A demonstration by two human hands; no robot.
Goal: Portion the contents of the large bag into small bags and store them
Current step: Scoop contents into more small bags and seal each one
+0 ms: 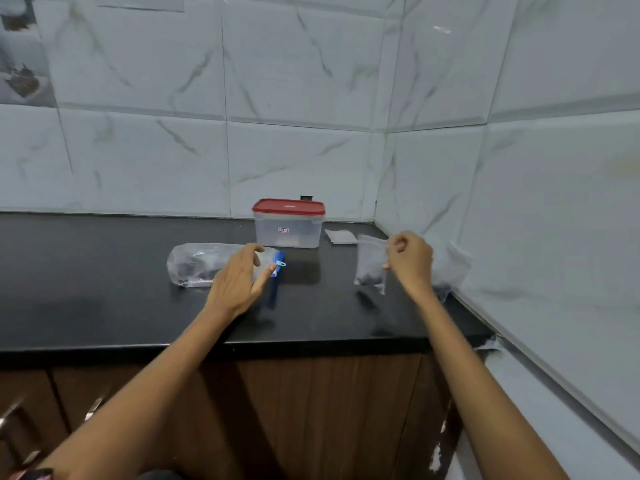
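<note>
The large clear bag (195, 263) lies on its side on the black counter (104, 289), dark contents inside and a blue slider seal (278, 268) at its right end. My left hand (239, 277) rests over that end with fingers spread and relaxed. My right hand (410, 259) pinches the upper edge of a small clear bag (370, 263) that hangs upright just above the counter, dark contents sitting at its bottom.
A clear plastic container with a red lid (288, 223) stands shut at the back of the counter. Flat empty small bags (341, 236) lie to its right. Marble-tiled walls close the back and right side. Wooden cabinets sit below the counter's front edge.
</note>
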